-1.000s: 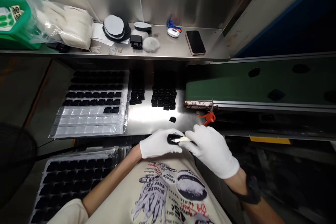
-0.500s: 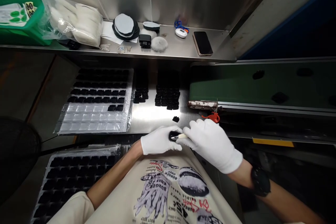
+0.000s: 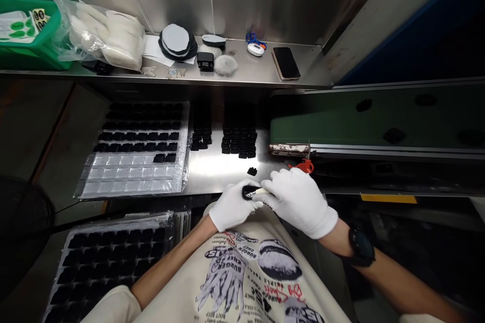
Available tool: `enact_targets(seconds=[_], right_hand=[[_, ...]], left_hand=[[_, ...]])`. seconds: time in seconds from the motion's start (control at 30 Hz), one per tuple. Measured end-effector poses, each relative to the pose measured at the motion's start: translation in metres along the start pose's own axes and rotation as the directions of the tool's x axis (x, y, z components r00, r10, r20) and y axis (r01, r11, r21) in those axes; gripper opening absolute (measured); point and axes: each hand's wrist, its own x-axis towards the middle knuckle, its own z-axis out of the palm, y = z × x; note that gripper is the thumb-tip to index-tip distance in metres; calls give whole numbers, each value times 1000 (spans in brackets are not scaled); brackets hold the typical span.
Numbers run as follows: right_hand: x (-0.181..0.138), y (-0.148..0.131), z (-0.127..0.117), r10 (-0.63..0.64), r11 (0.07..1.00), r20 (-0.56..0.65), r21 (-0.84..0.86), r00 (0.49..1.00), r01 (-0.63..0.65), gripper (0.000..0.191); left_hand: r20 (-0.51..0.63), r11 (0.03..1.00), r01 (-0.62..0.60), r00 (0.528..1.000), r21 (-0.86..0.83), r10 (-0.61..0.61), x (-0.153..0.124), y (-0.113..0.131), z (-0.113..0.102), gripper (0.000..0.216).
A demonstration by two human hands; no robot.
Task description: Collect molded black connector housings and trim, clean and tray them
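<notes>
Left hand, white glove, is closed around a small black part at its fingertips. Right hand, also gloved, pinches a pale stick; the stick's tip touches the black part, between both hands. A loose black piece sits on the desk just beyond the hands. A clear pocket tray lies beyond and to the left of the left hand, and a red clip just beyond the right hand.

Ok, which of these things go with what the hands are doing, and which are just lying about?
In hand: left hand holding a black part; right hand holding a pale stick at it; stacked parts; part-filled tray.
Lying about: phone; green bin; bag of pads; round pads; red clip.
</notes>
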Motion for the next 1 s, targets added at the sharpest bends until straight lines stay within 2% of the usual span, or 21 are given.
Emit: enact_targets(seconds=[0.17, 0.37, 0.47, 0.57, 0.67, 0.73, 0.9, 1.0], right_hand=[[-7, 3, 9, 22, 999, 38, 31, 999, -23, 40], [-6, 2, 11, 46, 998, 50, 33, 998, -48, 47], [-5, 2, 6, 35, 999, 76, 36, 997, -38, 49], [-7, 0, -1, -30, 999, 60, 17, 998, 29, 48], [-11, -3, -12, -68, 997, -41, -41, 997, 66, 45], [-13, -3, -20, -64, 996, -85, -70, 994, 58, 44], [-19, 4, -33, -17, 998, -87, -68, 996, 11, 51], [-20, 9, -31, 36, 999, -66, -25, 997, -38, 58]], left_hand=[[-21, 989, 121, 992, -89, -123, -1, -5, 15, 26], [-53, 954, 205, 974, -217, -222, -2, -8, 26, 28], [-1, 941, 248, 967, -229, -255, -4, -5, 23, 31], [105, 937, 230, 972, -264, -209, -6, -3, 16, 38], [176, 919, 177, 977, -351, -121, -6, -1, 8, 47], [207, 893, 188, 972, -409, -110, -5, 1, 5, 52], [222, 858, 244, 962, -451, -157, -5, 4, 2, 57], [192, 899, 199, 972, -390, -132, -4, -1, -1, 52]])
